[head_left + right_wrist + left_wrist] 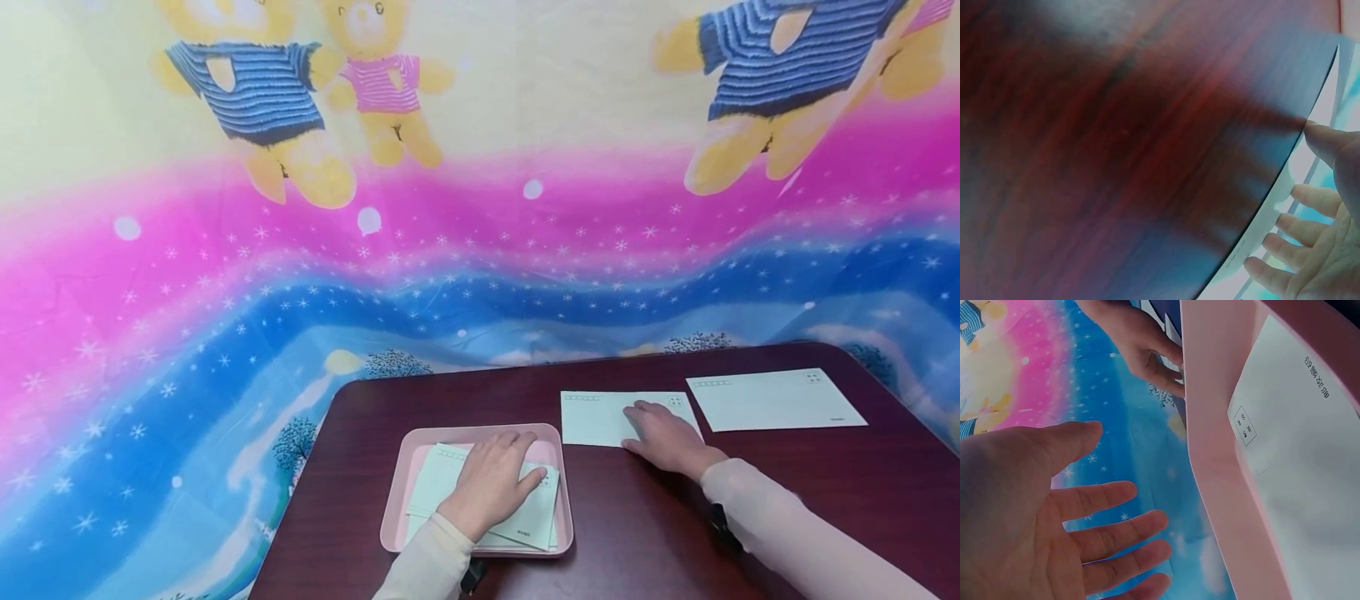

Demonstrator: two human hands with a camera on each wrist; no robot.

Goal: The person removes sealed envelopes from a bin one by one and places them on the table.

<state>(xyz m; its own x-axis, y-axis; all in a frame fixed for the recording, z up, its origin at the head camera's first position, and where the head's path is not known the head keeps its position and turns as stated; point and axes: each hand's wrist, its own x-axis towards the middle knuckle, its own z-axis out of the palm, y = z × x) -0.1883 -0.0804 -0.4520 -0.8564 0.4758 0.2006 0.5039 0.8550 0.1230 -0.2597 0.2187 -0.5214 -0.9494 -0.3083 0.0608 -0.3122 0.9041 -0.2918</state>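
R hand [663, 437] was at the tray-side env [588, 421], which lay flat on the tabletop [622, 517]; fingers straightish & not clenched, thumb by the edge, w/ no pinch showing. L hand [491, 479] was over the pink tray [396, 492], fingers spread & released, nothing held, apart from the loose pile of envs [525, 525] inside acc. to left wrist view. Outer env [776, 402] lay flat just beside the first, to its right. For this step, prob. best was to press lightly, slide the env till an edge came free, get thumb under & pinch w/o creasing; L hand was well placed to steady tray or pile
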